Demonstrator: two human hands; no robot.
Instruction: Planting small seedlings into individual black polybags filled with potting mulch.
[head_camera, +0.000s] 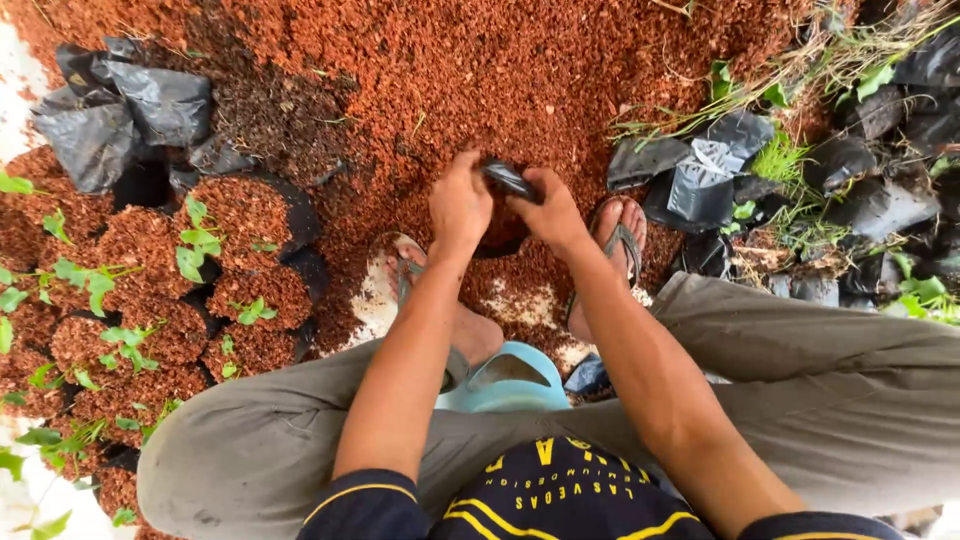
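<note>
My left hand (460, 205) and my right hand (550, 212) meet over a small black plastic grow bag (507, 180), both gripping its rim. The bag sits low between my feet, in front of a big heap of reddish-brown potting mix (480, 70). My fingers hide most of the bag's mouth. My legs in grey trousers are spread to either side, and my feet in sandals (622, 235) rest on the mix.
Filled black bags with green seedlings (200, 250) stand packed at the left. Empty crumpled black bags (120, 110) lie at the upper left and more (700, 175) at the right among grass. A light blue stool (505, 380) shows under me.
</note>
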